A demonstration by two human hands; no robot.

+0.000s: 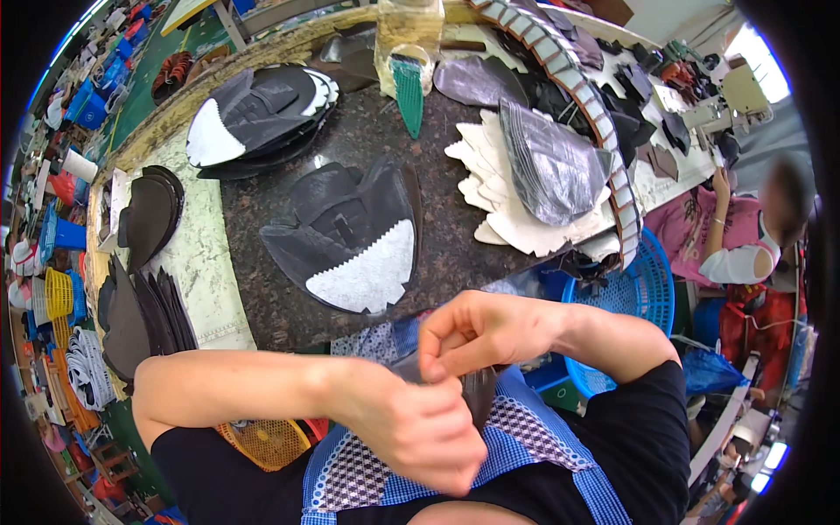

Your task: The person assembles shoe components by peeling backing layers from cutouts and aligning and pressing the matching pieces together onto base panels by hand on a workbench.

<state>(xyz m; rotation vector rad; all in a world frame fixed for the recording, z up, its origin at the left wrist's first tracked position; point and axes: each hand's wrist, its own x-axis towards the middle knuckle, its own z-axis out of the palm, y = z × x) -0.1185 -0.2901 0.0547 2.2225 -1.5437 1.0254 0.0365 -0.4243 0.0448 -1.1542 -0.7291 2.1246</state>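
Close to my apron, both hands are together over a dark, smooth piece [479, 395] that looks like leather, mostly covered by my fingers. My left hand [429, 429] is closed round its near side. My right hand [490, 337] is pinched, thumb against fingers, just above the left hand's knuckles; what is in that pinch is hidden. On the dark stone slab [241, 262] in front of me lie black shoe-upper pieces [337, 219] with a white toothed-edge part. A similar stack [262, 114] sits farther left.
White toothed pieces [481, 179] and shiny dark pieces [551, 162] are piled at right. A container [411, 26] with a green mesh strip [409, 96] stands at the back. Dark cut pieces [153, 219] lie left. A blue basket [634, 289] and a seated person [691, 227] are right.
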